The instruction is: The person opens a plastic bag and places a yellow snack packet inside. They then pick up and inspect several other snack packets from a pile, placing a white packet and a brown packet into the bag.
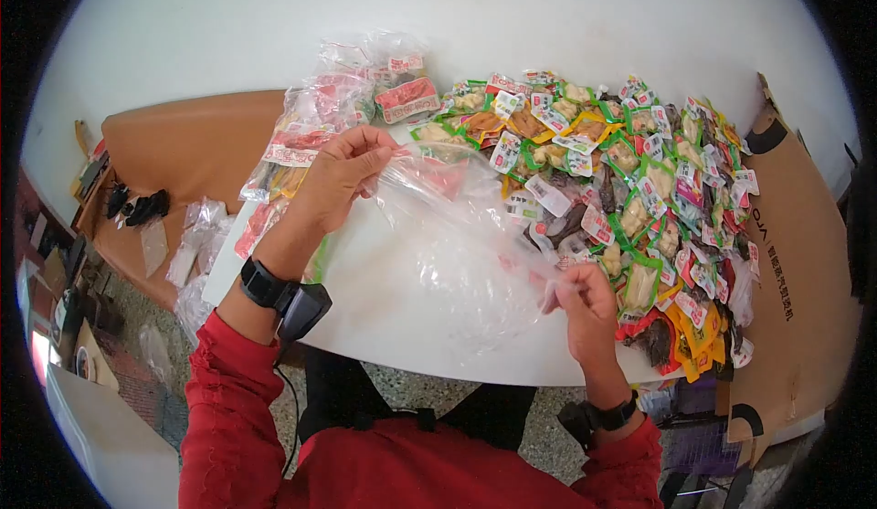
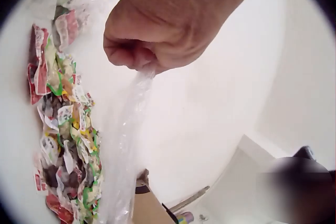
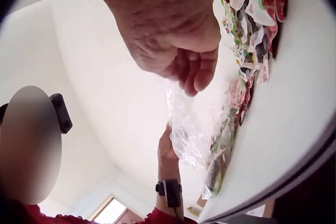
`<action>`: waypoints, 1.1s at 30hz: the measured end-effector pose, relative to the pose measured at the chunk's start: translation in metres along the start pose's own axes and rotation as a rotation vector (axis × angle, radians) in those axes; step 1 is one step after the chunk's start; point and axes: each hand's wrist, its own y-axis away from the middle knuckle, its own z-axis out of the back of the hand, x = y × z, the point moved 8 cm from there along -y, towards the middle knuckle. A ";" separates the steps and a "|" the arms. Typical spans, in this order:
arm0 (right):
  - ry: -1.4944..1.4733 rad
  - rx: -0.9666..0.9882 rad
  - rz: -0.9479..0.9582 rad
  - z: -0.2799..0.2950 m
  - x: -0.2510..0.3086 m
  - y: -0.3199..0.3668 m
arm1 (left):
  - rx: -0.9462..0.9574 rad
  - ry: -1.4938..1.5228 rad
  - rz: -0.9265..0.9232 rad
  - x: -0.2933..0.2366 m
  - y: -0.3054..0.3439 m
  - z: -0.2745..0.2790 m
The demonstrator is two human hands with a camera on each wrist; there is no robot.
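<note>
A clear plastic bag [image 1: 457, 262] with red print is stretched between both hands above the white table [image 1: 365, 326]. My left hand [image 1: 343, 180] pinches one edge of it, higher and farther from the body. Lower down at the right, my right hand [image 1: 589, 312] pinches the opposite edge between thumb and fingers. In the left wrist view the bag [image 2: 128, 135] hangs in gathered folds from the left fingers. The right wrist view shows its crinkled film [image 3: 184, 129] below the right hand [image 3: 173, 51]. No packets show inside the bag.
A large heap of small sealed food packets [image 1: 630, 180] covers the table's right side. Filled clear bags with red labels [image 1: 333, 98] stand at the back left. Beyond the table are a brown sofa [image 1: 201, 125] at left and a cardboard box [image 1: 786, 271] at right.
</note>
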 end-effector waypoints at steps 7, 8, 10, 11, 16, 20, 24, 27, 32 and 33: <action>0.486 0.717 -0.228 -0.025 -0.002 0.053 | 0.029 -0.193 -0.095 -0.026 0.009 0.005; 0.575 0.754 -0.209 -0.025 0.003 0.055 | 0.052 -0.190 -0.051 -0.024 0.009 0.006; 0.665 0.783 -0.188 -0.027 0.012 0.052 | 0.169 -0.078 0.069 -0.009 0.013 -0.005; 0.665 0.548 -0.039 -0.020 0.033 0.034 | 0.287 0.038 0.191 0.003 0.019 -0.018; 0.615 0.175 0.321 -0.054 0.085 -0.008 | 0.449 0.168 0.348 0.010 0.039 -0.068; 0.509 0.497 0.229 -0.085 0.045 -0.013 | 0.517 0.025 0.295 0.019 0.045 -0.074; -0.077 0.599 -0.471 -0.094 -0.025 0.001 | 0.423 -0.083 0.336 0.056 0.043 -0.044; 0.094 0.575 -0.448 -0.084 -0.056 -0.007 | 0.388 -0.478 0.117 0.069 0.036 -0.036; 0.516 0.424 -0.261 -0.062 -0.054 -0.028 | 0.262 -1.335 -0.644 0.021 0.045 -0.079; 0.663 0.428 -0.122 -0.063 -0.047 -0.032 | 0.404 -1.279 -0.659 0.029 0.049 -0.096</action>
